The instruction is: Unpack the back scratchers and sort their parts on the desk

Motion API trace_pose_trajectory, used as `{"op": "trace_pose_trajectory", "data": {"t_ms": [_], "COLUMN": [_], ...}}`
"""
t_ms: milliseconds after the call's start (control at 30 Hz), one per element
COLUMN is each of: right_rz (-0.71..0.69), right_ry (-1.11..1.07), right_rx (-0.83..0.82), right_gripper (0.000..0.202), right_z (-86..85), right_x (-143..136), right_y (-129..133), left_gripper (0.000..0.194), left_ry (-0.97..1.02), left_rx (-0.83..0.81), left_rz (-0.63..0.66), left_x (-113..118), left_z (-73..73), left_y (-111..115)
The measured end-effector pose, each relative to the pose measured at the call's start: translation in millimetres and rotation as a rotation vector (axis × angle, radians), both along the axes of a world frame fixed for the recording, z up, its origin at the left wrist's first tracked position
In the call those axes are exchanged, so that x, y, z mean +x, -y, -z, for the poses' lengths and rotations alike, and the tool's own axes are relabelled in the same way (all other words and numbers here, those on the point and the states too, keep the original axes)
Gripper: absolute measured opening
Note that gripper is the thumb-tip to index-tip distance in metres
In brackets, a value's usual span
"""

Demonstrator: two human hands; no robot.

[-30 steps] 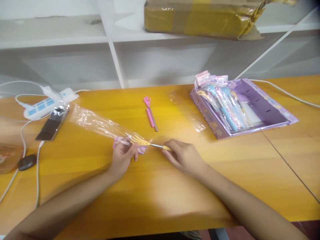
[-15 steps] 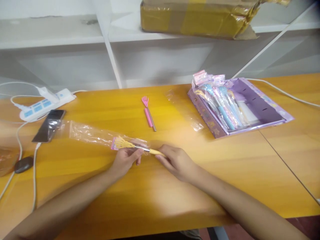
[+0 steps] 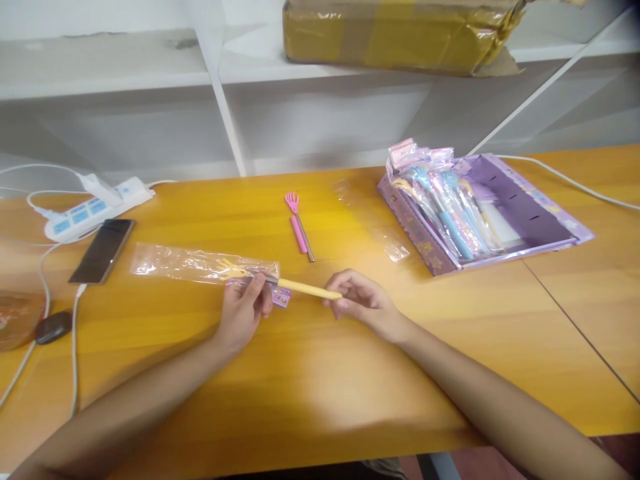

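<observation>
A yellow back scratcher point(image 3: 307, 289) lies across between my hands, claw end to the left. My left hand point(image 3: 243, 310) pinches its metal shaft, together with the end of a clear plastic bag point(image 3: 173, 263). The yellow claw overlaps the bag; whether it is inside, I cannot tell. Beneath the shaft a small purple card point(image 3: 281, 297) shows. At the tip of the yellow handle, the fingers of my right hand point(image 3: 367, 300) are curled and closed on it. Beyond my hands, a pink back scratcher point(image 3: 299, 230) rests on the table, folded beside its own handle.
At the right stands a purple display box point(image 3: 535, 193) with several bagged back scratchers point(image 3: 450, 207). Clear wrappers point(image 3: 395, 248) lie beside it. On the left are a phone point(image 3: 103, 250), a power strip point(image 3: 100, 208), cables and a black mouse point(image 3: 53, 327). A taped carton point(image 3: 400, 33) sits on the shelf.
The back scratcher has turned so more of its handle shows, and my right hand has shifted to the handle's tip. The bag has swung away from the phone; the card now shows below the shaft.
</observation>
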State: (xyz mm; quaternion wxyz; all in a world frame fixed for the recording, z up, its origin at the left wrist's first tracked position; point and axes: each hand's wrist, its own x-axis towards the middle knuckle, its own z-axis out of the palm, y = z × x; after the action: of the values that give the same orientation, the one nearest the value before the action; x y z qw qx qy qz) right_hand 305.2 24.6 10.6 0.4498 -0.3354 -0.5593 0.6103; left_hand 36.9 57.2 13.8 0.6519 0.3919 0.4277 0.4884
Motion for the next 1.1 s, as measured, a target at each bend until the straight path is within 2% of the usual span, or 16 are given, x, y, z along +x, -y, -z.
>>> {"op": "trace_pose_trajectory", "data": {"t_ms": [167, 400, 533, 667, 800, 933, 1100], "right_rz": [-0.062, -0.166, -0.112, -0.055, 0.034, 0.112, 0.086], "right_ry": [-0.092, -0.035, 0.034, 0.148, 0.215, 0.226, 0.218], "right_rx": [-0.078, -0.117, -0.115, -0.084, -0.009, 0.159, 0.430], "right_gripper": [0.034, 0.036, 0.045, 0.048, 0.045, 0.035, 0.029], "right_z": [1.5, 14.1, 15.1, 12.3, 10.2, 10.3, 10.9], "right_x": [3, -12, -20, -26, -35, -39, -32], "right_y": [-4, -1, 2, 6, 13, 18, 14], "left_gripper": [0.046, 0.034, 0.026, 0.019, 0.018, 0.024, 0.034], "left_ry": [-0.042, -0.169, -0.284, -0.324, -0.329, -0.303, -0.306], "left_rx": [0.037, 0.160, 0.150, 0.217, 0.211, 0.162, 0.150], "left_rz": [0.083, 0.358, 0.533, 0.643, 0.674, 0.659, 0.622], "left_x": [-1, -2, -3, -3, -2, -4, -6], "left_z": [1.2, -4.0, -0.2, 1.6, -1.1, 0.2, 0.1], "left_y": [4, 10, 14, 16, 15, 13, 12]}}
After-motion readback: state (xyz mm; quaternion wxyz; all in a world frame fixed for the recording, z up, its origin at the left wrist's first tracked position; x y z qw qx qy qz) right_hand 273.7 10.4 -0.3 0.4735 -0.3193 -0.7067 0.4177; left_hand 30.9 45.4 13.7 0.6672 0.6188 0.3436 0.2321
